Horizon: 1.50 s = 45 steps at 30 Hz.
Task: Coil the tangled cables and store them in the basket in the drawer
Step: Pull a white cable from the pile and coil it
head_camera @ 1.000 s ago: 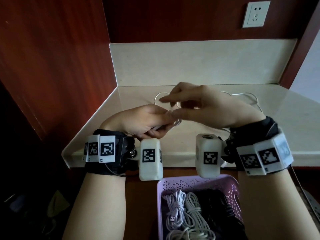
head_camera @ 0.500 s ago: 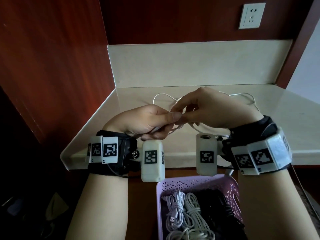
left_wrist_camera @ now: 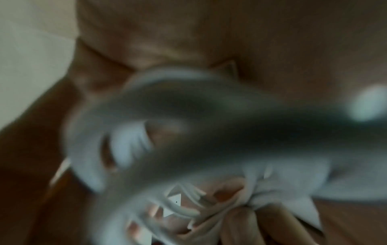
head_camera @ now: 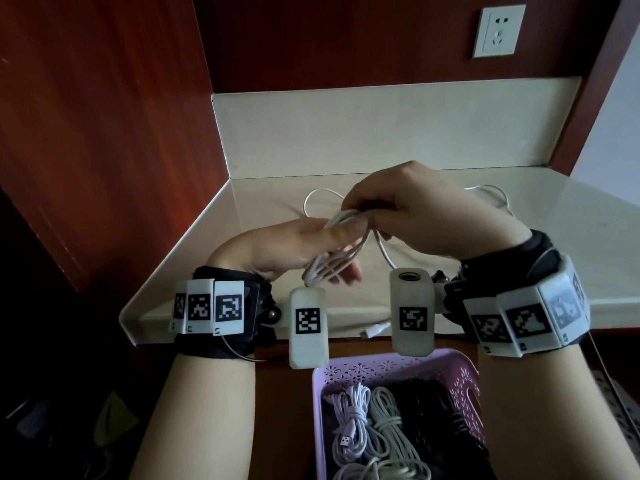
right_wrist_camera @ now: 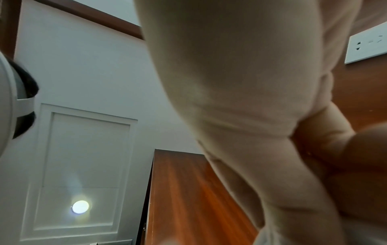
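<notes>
In the head view, a bundle of loops of a white cable (head_camera: 330, 263) is grasped in the left hand (head_camera: 294, 249), with the thumb pressed over the strands and the loops hanging out below the fingers. The right hand (head_camera: 422, 216) is held just above and to the right of the left one, its fingertips curled and pinched on the same cable where it leaves the left thumb. Beyond both hands, slack cable is seen lying in curves on the pale countertop (head_camera: 571, 230), and a white plug end (head_camera: 374, 330) is seen at the counter's near edge, between the two wrists. Below the wrists, a lilac basket (head_camera: 388, 368) is seen in the drawer; coiled white cables (head_camera: 367, 427) lie in the part under the left hand, and dark cables (head_camera: 436, 420) lie to their right.

In the left wrist view, the picture is blurred. Pale cable loops (left_wrist_camera: 134, 145) are made out close to the lens, with fingers (left_wrist_camera: 236, 222) folded round strands at the lower edge.

In the right wrist view, the frame is largely filled by the palm side of the right hand (right_wrist_camera: 251, 99); its fingertips and the cable are hidden, so the grasp cannot be told from here. A wall socket (right_wrist_camera: 366, 48) is seen to the right of the hand.
</notes>
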Motion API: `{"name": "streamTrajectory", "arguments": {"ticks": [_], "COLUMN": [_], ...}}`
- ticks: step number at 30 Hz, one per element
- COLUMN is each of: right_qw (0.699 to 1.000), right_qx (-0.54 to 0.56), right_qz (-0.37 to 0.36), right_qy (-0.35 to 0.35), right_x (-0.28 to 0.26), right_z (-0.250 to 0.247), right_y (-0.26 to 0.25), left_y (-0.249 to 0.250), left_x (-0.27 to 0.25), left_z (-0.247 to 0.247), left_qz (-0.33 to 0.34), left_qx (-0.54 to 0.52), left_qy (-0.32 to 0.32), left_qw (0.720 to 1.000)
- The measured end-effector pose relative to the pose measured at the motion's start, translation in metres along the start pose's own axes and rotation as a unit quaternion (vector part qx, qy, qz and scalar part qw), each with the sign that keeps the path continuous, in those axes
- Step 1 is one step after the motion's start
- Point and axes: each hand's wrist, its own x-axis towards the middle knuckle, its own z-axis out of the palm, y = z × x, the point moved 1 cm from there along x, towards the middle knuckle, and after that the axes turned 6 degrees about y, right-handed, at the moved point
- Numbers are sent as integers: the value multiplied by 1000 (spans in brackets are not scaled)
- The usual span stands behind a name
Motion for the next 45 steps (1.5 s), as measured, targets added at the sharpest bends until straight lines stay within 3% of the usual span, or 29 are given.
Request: {"name": "streamTrajectory", "arguments": {"ticks": [2, 6, 13, 17, 21, 25, 34, 41, 45], "right_qw": [1000, 1000, 997, 993, 980, 974, 956, 944, 940], "right_qx": [2, 8, 8, 91, 115, 70, 133, 149, 133], "right_qz": [-5, -6, -4, 66, 96, 78, 172, 182, 190], "right_qy": [7, 22, 75, 37, 132, 202, 197, 232, 250], "right_x": [0, 1, 5, 3, 15, 23, 26, 26, 25], "right_z": [-1, -2, 7, 13, 36, 53, 55, 46, 38], "right_y": [2, 7, 22, 21, 14, 13, 20, 19, 23], "left_y": [-2, 0, 2, -3, 3, 7, 4, 10, 6], "left_x": [0, -1, 6, 18, 21, 13, 18, 21, 24], "left_z": [1, 2, 0, -3, 3, 0, 3, 7, 13], "left_qz": [-12, -16, -7, -15, -4, -11, -5, 47, 104], "left_qx": [-31, -40, 5, 67, 130, 159, 155, 121, 229], "left_qy": [-38, -30, 132, 211, 257, 260, 240, 310, 308], "left_qw": [999, 999, 991, 975, 958, 952, 958, 942, 917]}}
